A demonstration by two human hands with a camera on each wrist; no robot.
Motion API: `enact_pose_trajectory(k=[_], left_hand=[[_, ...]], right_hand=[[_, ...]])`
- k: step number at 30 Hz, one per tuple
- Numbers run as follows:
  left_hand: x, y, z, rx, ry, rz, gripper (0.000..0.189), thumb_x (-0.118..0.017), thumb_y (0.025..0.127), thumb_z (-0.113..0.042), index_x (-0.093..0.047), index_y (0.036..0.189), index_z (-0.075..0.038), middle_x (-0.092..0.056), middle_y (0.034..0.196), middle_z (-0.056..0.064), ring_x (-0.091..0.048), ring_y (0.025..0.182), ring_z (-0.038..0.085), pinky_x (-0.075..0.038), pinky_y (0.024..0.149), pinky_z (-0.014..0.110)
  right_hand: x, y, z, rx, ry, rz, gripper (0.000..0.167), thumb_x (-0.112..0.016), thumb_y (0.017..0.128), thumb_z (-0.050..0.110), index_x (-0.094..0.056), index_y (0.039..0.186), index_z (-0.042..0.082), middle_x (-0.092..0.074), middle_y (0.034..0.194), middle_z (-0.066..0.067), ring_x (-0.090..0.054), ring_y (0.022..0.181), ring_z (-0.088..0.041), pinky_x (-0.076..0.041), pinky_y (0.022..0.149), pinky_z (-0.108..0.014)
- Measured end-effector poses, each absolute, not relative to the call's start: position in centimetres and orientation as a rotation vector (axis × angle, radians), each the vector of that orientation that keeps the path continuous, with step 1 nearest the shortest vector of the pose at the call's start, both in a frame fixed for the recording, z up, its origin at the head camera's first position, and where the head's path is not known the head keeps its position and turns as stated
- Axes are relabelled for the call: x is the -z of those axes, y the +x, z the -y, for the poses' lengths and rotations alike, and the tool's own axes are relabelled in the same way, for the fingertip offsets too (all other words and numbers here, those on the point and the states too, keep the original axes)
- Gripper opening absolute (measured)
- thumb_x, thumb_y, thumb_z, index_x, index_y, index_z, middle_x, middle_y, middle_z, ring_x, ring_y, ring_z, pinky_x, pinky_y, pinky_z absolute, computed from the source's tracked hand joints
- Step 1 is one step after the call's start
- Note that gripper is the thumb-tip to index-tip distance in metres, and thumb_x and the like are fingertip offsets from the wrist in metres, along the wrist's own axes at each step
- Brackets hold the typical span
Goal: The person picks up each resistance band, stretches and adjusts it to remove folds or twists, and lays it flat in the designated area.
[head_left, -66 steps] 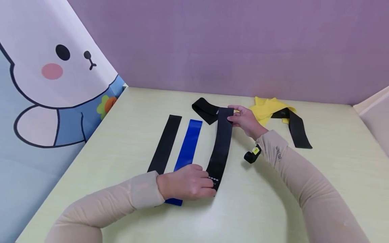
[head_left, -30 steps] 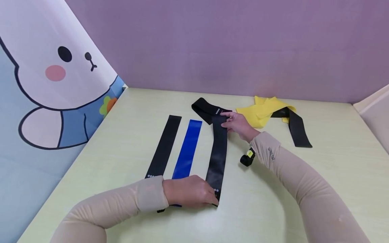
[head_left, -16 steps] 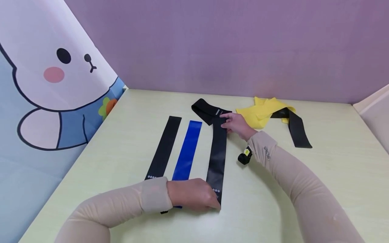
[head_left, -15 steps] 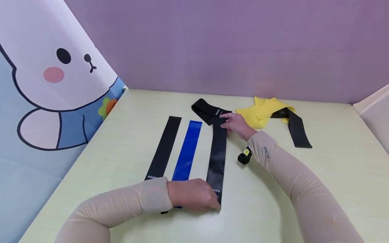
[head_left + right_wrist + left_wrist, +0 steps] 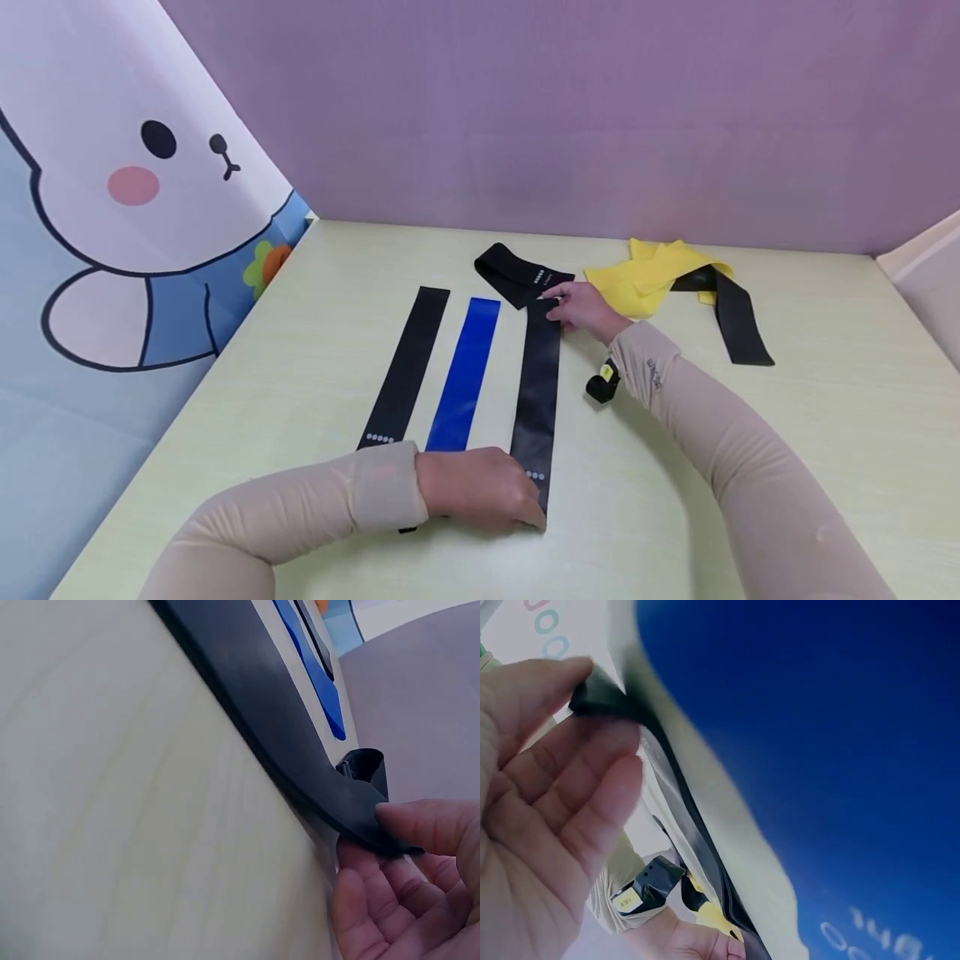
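A black resistance band (image 5: 537, 392) is stretched lengthwise between my hands, a row of pale dots near its close end. My left hand (image 5: 483, 490) pinches that near end; in the left wrist view, thumb and fingers hold the band's edge (image 5: 604, 701). My right hand (image 5: 587, 310) pinches the far end, the thumb on top and fingers beneath in the right wrist view, where that end (image 5: 360, 814) curves up off the table. Left of it lie a flat blue band (image 5: 463, 375) and another black band (image 5: 405, 367), their near ends partly hidden by my left hand and sleeve.
Behind the held band lies a folded black band (image 5: 513, 268). A crumpled yellow band (image 5: 637, 277) overlaps a black one (image 5: 738, 321) at the back right. A purple partition (image 5: 570, 125) borders the table's (image 5: 825, 375) far edge. A black wrist camera (image 5: 602, 383) hangs under my right wrist.
Both hands have brought the black band down and toward me, from slanting over the folded band to lying nearly parallel with the blue one. In the last half second it slid slightly nearer.
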State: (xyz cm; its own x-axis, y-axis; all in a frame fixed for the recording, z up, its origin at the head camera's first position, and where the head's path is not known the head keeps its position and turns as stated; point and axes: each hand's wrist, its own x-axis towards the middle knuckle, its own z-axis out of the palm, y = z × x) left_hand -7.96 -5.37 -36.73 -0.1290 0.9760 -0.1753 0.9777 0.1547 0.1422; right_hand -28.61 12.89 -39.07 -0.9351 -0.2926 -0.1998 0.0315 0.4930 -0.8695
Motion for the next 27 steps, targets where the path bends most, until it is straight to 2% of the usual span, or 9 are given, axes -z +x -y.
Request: enact_pose_trajectory(k=[3,8,12,18,22,27], left_hand=[[36.5,-8.0,5.3,0.047,1.861,-2.190,0.023,-0.062,0.093,-0.017,-0.071,0.113,-0.025,-0.068,0.098,-0.014,-0.060,0.085,-0.006,-0.046,0.073,0.010],[36.1,-8.0,5.3,0.055,1.850,-2.176,0.022,-0.062,0.094,-0.022,-0.071,0.113,-0.027,-0.068,0.098,-0.017,-0.060,0.085,-0.007,-0.045,0.072,0.010],[35.3,-8.5,5.2,0.010,1.828,-2.182,0.020,-0.062,0.094,-0.024,-0.071,0.112,-0.027,-0.068,0.101,-0.019,-0.059,0.087,-0.008,-0.044,0.073,0.010],[33.7,-11.2,5.2,-0.252,1.805,-2.269,0.021,-0.063,0.094,-0.022,-0.072,0.111,-0.015,-0.071,0.105,-0.007,-0.064,0.095,0.000,-0.045,0.083,0.012],[33.0,-14.1,5.5,-0.560,1.711,-2.413,0.018,-0.064,0.092,-0.017,-0.073,0.105,-0.009,-0.072,0.101,-0.001,-0.066,0.089,0.006,-0.046,0.082,0.015],[32.6,-17.5,6.0,-1.000,1.353,-2.557,0.015,-0.064,0.091,-0.011,-0.074,0.100,-0.004,-0.072,0.095,0.003,-0.060,0.074,0.003,-0.048,0.070,0.017]], right_hand=[[38.8,-28.6,-13.0,1.395,-0.226,-2.434,0.043,-0.066,0.083,-0.004,-0.058,0.125,-0.005,-0.050,0.077,-0.002,-0.053,0.061,-0.008,-0.048,0.055,-0.022],[38.1,-28.6,-13.2,1.352,-0.245,-2.453,0.041,-0.065,0.083,-0.003,-0.058,0.124,-0.006,-0.057,0.087,-0.006,-0.055,0.060,-0.007,-0.047,0.056,-0.024],[37.4,-28.9,-13.7,1.392,-0.236,-2.440,0.041,-0.062,0.084,-0.002,-0.057,0.125,-0.005,-0.063,0.095,-0.010,-0.056,0.068,-0.007,-0.049,0.064,-0.027],[36.5,-29.6,-14.2,1.484,-0.236,-2.438,0.042,-0.060,0.087,0.000,-0.055,0.128,-0.005,-0.062,0.104,-0.015,-0.058,0.080,-0.013,-0.048,0.075,-0.033],[36.4,-29.9,-14.2,1.475,-0.250,-2.489,0.041,-0.061,0.089,0.003,-0.055,0.128,-0.005,-0.061,0.109,-0.019,-0.059,0.088,-0.021,-0.047,0.077,-0.033],[36.4,-30.2,-14.3,1.353,-0.307,-2.607,0.042,-0.063,0.089,0.005,-0.054,0.129,-0.004,-0.061,0.115,-0.024,-0.059,0.101,-0.031,-0.046,0.086,-0.036]])
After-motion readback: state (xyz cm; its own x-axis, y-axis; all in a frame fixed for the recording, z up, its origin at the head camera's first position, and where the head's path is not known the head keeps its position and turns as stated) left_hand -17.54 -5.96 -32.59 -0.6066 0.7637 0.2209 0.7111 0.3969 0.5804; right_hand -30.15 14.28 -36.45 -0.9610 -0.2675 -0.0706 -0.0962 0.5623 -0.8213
